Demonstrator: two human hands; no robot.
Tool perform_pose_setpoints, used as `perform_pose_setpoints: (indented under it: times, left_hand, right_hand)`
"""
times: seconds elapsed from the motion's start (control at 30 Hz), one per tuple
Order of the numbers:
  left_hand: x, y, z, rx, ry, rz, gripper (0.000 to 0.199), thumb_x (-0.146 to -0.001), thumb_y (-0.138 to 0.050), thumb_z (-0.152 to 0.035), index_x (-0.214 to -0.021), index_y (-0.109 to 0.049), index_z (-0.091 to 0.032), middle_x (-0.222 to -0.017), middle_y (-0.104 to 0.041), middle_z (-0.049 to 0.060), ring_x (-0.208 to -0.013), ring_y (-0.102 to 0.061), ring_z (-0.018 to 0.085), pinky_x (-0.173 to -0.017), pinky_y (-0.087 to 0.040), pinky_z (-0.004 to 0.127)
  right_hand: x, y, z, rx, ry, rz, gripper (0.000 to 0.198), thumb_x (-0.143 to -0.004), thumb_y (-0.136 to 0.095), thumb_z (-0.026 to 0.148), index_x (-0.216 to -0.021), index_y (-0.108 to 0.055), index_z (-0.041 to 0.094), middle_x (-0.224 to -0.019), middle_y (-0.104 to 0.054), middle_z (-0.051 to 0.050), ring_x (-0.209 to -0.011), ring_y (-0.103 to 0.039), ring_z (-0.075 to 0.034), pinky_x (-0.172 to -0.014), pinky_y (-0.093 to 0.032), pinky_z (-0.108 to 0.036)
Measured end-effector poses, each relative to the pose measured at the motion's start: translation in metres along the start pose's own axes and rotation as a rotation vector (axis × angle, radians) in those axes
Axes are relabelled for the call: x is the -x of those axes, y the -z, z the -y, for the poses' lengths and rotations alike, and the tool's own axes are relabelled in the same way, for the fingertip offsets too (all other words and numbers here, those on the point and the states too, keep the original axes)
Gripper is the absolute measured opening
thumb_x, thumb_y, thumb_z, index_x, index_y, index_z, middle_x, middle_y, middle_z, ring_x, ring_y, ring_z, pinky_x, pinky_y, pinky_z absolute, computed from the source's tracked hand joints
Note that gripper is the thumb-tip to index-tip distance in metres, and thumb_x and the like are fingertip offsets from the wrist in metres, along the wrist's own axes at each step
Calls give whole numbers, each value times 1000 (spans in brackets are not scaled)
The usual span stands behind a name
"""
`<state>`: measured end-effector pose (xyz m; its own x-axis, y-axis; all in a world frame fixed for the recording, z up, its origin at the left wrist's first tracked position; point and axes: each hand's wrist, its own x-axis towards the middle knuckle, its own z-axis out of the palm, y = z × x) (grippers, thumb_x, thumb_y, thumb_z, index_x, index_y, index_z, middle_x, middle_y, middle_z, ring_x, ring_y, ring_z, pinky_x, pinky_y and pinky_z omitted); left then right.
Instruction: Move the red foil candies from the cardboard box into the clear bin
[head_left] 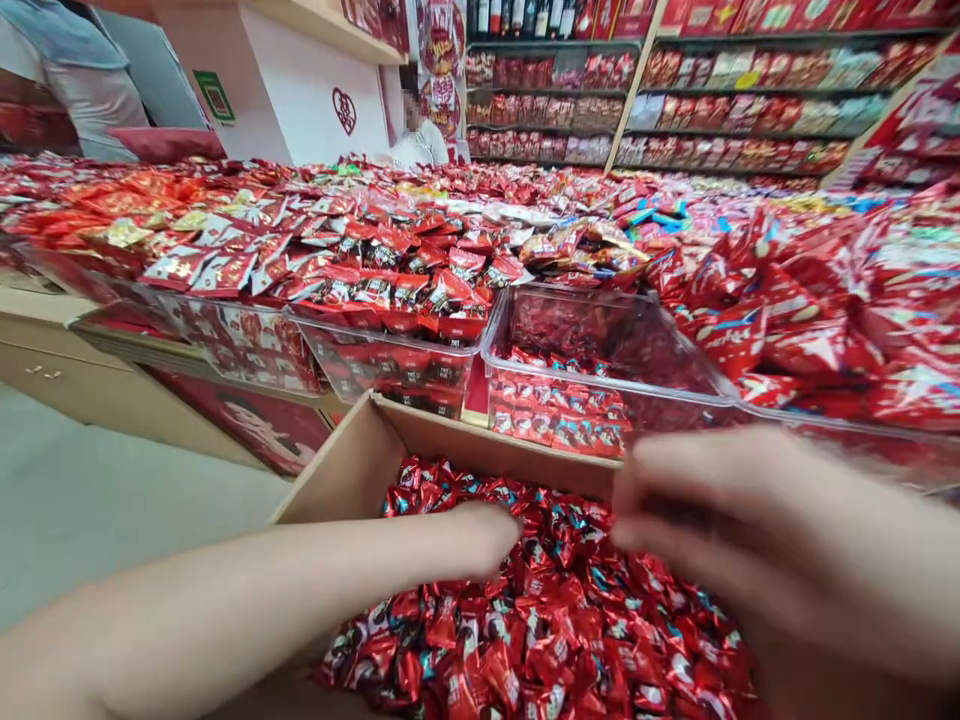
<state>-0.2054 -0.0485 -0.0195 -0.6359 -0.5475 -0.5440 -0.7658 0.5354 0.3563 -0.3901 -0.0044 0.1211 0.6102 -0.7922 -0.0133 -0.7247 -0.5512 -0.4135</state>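
A cardboard box [499,450] full of red foil-wrapped candies [525,640] with small blue and white patches stands in front of me. My left hand [486,540] reaches into it from the left, its fingers sunk among the candies and hidden. At the box's right side is my right hand [697,490], smeared by motion, its fingers curved downward over the candies. Whether either hand holds any candies cannot be made out. Just beyond the box, a clear plastic bin [600,385] has a low layer of red-wrapped candies at its front.
Clear bins heaped with wrapped sweets [390,290] line the counter. Larger red packets [795,320] pile up at the right. Stocked shelves [555,85] stand behind. One person [420,140] is at the back, another [90,80] at the upper left. Floor [90,500] shows at left.
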Motion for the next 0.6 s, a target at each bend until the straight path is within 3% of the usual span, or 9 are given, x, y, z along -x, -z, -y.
perform_pose_setpoints:
  times: [0.07,0.2,0.33,0.47,0.6]
  left_hand:
    - [-3,1,0,-58,17,33,44,-57,-70,-16,-100,-61,-11,-100,-62,17,-91,-59,35,-76,-47,43]
    - [-4,5,0,-110,43,69,34,-60,-70,-18,-93,-63,-10,-102,-60,18,-89,-59,34,-73,-47,41]
    - [2,13,-5,-59,21,11,38,-62,-69,-32,-96,-60,-17,-105,-57,13,-91,-58,31,-71,-46,36]
    - [16,20,-21,50,-20,-56,39,-65,-60,-44,-97,-51,-23,-88,-60,1,-76,-59,19,-56,-42,24]
    - [24,14,-34,249,24,-145,40,-57,-61,-37,-92,-47,-23,-80,-56,-2,-64,-52,15,-45,-34,21]
  right_hand:
    - [15,-40,-12,-66,-78,190,18,-83,-44,31,-68,-50,24,-62,-57,3,-51,-47,-11,-46,-35,-23]
    - [21,-97,-50,-161,-174,271,7,-77,-49,21,-72,-53,21,-68,-58,-1,-60,-49,-14,-55,-35,-25]
    - [15,-108,-60,-407,-256,251,9,-78,-49,25,-81,-55,19,-69,-58,-1,-60,-48,-14,-55,-37,-25]
    - [9,-111,-46,-702,-246,93,15,-79,-52,31,-86,-51,18,-76,-58,-2,-66,-50,-14,-59,-40,-25]
    - [3,-118,-38,-880,-257,-38,14,-77,-54,28,-74,-44,19,-71,-52,0,-63,-46,-12,-58,-38,-24]
